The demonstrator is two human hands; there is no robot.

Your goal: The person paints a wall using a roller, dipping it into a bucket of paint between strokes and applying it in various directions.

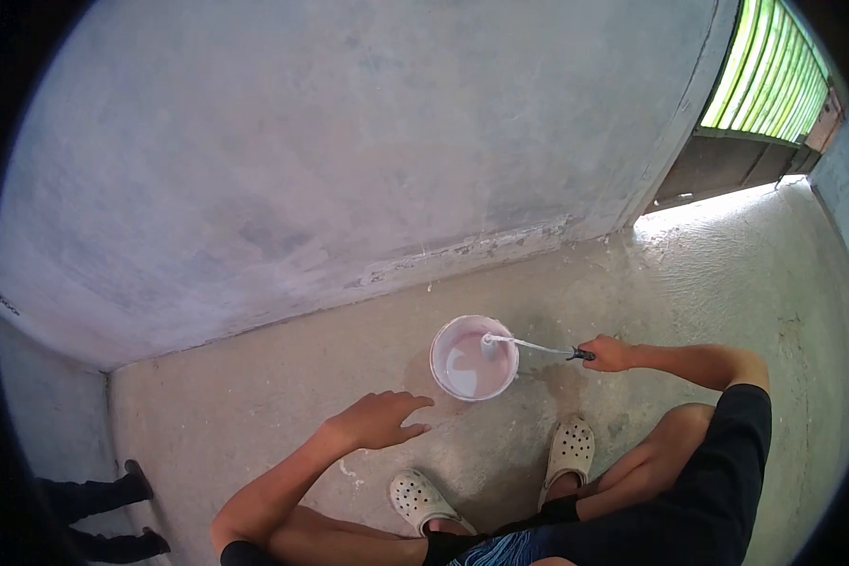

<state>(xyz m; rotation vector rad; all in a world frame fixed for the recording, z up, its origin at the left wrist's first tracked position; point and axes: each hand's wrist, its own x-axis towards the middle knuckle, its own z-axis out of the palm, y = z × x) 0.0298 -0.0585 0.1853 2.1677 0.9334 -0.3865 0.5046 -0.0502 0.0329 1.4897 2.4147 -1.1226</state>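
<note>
My right hand (pixel 609 353) is closed round the dark handle of a paint roller (pixel 533 345). The roller's paint-coated wire frame reaches left over the rim of a white bucket (pixel 434 361), and its head rests inside against the right part of the inner wall. Pale paint or whitish liquid (pixel 464 374) lies in the bucket, with a bright reflection on it. My left hand (pixel 383 420) hovers left of and below the bucket, open, thumb and fingers apart, holding nothing and not touching the rim.
A grey plastered wall (pixel 349 151) rises behind the bucket. My feet in beige clogs (pixel 569 447) stand on the concrete floor (pixel 255 396) close in front. At upper right is a door with green-lit slats (pixel 764 75). Another person's dark-clad legs (pixel 104 497) show at lower left.
</note>
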